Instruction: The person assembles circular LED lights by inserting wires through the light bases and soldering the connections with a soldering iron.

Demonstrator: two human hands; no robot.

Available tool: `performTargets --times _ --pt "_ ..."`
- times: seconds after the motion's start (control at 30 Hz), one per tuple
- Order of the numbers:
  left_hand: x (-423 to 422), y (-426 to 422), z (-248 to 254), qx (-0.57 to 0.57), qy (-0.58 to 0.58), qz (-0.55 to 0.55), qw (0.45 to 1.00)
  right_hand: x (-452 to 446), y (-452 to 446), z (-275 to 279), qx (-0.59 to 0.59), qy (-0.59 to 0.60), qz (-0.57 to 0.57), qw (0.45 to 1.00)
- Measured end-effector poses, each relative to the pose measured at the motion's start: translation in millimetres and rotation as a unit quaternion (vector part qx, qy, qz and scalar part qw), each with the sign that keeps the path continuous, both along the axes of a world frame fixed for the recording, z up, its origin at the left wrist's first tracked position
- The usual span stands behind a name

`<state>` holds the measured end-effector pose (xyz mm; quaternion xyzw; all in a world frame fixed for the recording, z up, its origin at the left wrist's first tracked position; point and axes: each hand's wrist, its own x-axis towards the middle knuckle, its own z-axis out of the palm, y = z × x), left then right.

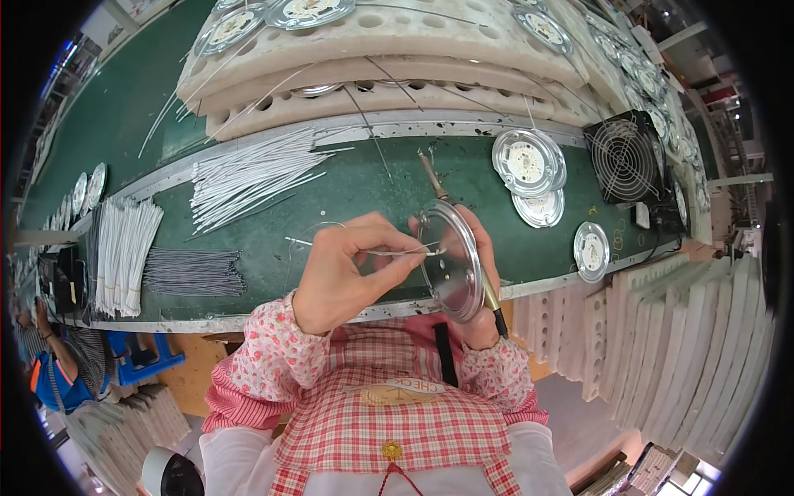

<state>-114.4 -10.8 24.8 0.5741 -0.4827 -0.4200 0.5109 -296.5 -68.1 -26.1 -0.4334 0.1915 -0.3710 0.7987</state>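
Observation:
My left hand (351, 264) pinches a thin white wire (389, 253), its tip at the inner side of a round metal disc (451, 260). The disc stands tilted on edge in my right hand (480, 240), whose fingers wrap behind its rim. A soldering iron (492, 299) with a dark cord passes behind the disc, its tip pointing up and away; my right hand holds it too. Several round discs with pale centres (525, 163) lie to the right on the green table (331, 198).
White wires (248, 178) lie at the left, beside bundled white wires (128, 252) and grey wires (194, 273). A black fan (624, 157) stands at the right. Foam trays (372, 99) with discs are stacked behind; more trays (695, 322) stand at right. Another person (70, 364) is at far left.

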Motion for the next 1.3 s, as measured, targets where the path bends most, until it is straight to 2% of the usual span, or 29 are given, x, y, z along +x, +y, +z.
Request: performTargets --times 0.23,0.53,0.6,0.67,0.77,0.83,0.93,1.03,1.07,1.17,1.2,1.3 --pt "-2 0 0 0.001 -0.023 0.001 1.000 1 2 5 0.005 -0.013 -0.008 1.000" --pt "-5 5 6 0.009 -0.042 0.002 0.999 -3 6 -2 -0.056 -0.013 -0.008 0.998" --pt "-4 8 -4 0.020 0.050 -0.007 0.999 -8 3 -4 -0.241 0.079 -0.031 0.967" --pt "-1 11 -13 0.058 0.124 -0.019 0.990 -11 -1 3 -0.388 0.139 -0.047 0.910" --pt "6 12 -24 0.132 0.207 -0.039 0.969 -12 -10 14 -0.488 0.157 -0.062 0.856" --pt "6 10 -29 0.150 0.257 -0.048 0.953 -17 -15 22 -0.500 0.173 -0.046 0.847" --pt "6 -3 -10 0.230 0.361 0.012 0.903 -22 -22 24 -0.537 0.193 -0.033 0.821" --pt "-1 -3 -23 0.157 0.142 -0.039 0.976 -22 -26 19 -0.584 0.220 -0.020 0.781" --pt "-6 -6 -28 0.151 0.024 -0.018 0.988 -19 -28 17 -0.607 0.221 -0.019 0.763" --pt "-16 -16 -48 0.128 -0.041 0.041 0.990 -17 -37 9 -0.631 0.238 -0.002 0.738" --pt "-18 -19 -53 0.153 -0.067 0.049 0.985 -16 -40 6 -0.631 0.247 0.005 0.735" --pt "-22 -25 -62 0.002 -0.278 0.141 0.950 -12 -48 1 -0.554 0.280 0.016 0.784"
